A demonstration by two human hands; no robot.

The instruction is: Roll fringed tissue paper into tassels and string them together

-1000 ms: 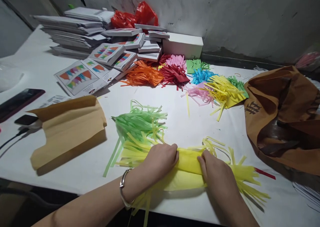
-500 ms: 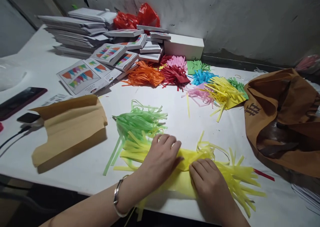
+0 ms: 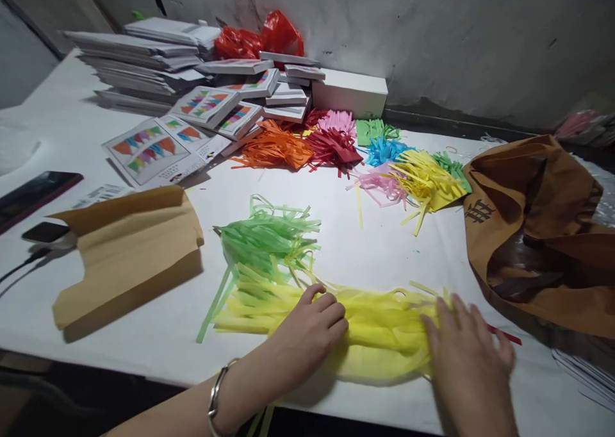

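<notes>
Yellow fringed tissue paper (image 3: 384,325) lies spread across the front of the white table. My left hand (image 3: 312,321), with a silver bangle at its wrist, rests on the middle of the paper, its fingers curled down onto it. At the paper's right end is my right hand (image 3: 468,354), fingers spread over the fringe strips, most of which it covers. A bundle of green fringed paper (image 3: 264,235) lies just behind the left end of the yellow paper, the two overlapping.
Brown kraft paper (image 3: 134,251) and a phone (image 3: 38,197) lie left. Printed packets (image 3: 148,148), stacked white packs (image 3: 139,59), red plastic bags (image 3: 278,33) and orange fringed paper (image 3: 276,147) are behind. A brown bag (image 3: 542,213) stands right.
My right hand has moved right from the paper's middle to its right end, and its fingers have spread. The yellow strips on the right now lie flatter. My left hand has shifted slightly down.
</notes>
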